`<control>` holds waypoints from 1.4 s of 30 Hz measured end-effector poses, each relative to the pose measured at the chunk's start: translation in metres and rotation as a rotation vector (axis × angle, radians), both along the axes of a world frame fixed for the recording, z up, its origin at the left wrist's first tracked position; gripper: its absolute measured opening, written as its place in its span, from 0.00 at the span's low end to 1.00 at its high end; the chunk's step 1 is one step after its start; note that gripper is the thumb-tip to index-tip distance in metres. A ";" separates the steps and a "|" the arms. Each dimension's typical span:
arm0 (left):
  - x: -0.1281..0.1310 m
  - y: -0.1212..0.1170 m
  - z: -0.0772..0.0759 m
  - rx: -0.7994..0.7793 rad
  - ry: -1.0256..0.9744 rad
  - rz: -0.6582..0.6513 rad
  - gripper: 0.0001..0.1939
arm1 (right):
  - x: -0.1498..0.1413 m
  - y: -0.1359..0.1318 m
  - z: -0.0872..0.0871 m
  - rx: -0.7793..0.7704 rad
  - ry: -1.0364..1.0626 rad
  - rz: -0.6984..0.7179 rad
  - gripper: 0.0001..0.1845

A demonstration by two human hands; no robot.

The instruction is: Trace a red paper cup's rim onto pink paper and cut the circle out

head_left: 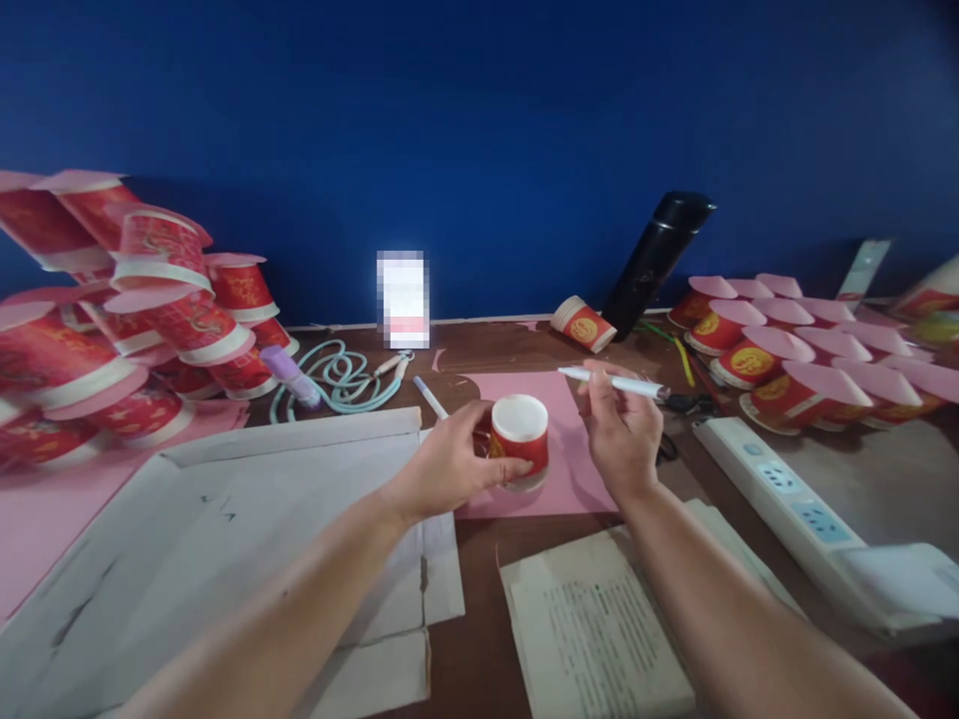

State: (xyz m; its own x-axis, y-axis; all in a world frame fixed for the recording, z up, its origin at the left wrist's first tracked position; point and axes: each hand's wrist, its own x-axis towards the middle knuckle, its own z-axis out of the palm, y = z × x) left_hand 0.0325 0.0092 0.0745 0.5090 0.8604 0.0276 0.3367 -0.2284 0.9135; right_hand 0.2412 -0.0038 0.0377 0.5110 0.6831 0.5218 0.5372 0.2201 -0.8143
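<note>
My left hand is wrapped round a red paper cup with gold print. The cup stands on a sheet of pink paper, its white round end facing up. Held between the thumb and fingers of my right hand is a white pen, raised to the right of the cup and apart from it. One end of the pen points left. A slim pale stick-like item lies just behind my left hand.
Stacked red cups with pink paper discs rise at left; similar cups stand at right. A black flask leans on the blue wall beside a tipped cup. Around lie a cable, cardboard, a booklet and a power strip.
</note>
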 end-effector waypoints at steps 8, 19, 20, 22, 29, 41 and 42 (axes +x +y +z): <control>-0.010 -0.014 -0.017 0.039 0.047 0.009 0.29 | -0.008 -0.006 0.000 0.000 -0.013 0.075 0.20; -0.014 -0.018 -0.019 0.144 0.161 -0.047 0.30 | -0.008 -0.011 0.004 0.027 -0.047 0.089 0.19; -0.014 -0.018 -0.019 0.154 0.170 -0.052 0.30 | -0.006 -0.012 0.006 0.015 -0.074 0.083 0.19; -0.014 -0.017 -0.019 0.172 0.180 -0.063 0.29 | -0.002 -0.016 0.013 -0.036 -0.133 0.083 0.19; -0.012 -0.015 -0.024 0.221 0.170 -0.072 0.29 | 0.016 -0.020 0.035 -0.349 -0.241 0.210 0.19; -0.006 -0.020 -0.032 0.294 0.168 -0.059 0.28 | 0.038 -0.017 0.032 -0.617 -0.291 0.248 0.23; -0.005 -0.020 -0.032 0.306 0.169 -0.056 0.27 | 0.039 -0.017 0.032 -0.620 -0.296 0.248 0.23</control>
State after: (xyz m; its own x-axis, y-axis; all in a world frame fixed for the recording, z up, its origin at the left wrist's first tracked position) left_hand 0.0272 -0.0112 0.0426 0.5745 0.7958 0.1912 0.4561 -0.5053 0.7326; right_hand 0.2800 -0.0207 0.0696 0.2005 0.9752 0.0936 0.7480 -0.0907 -0.6575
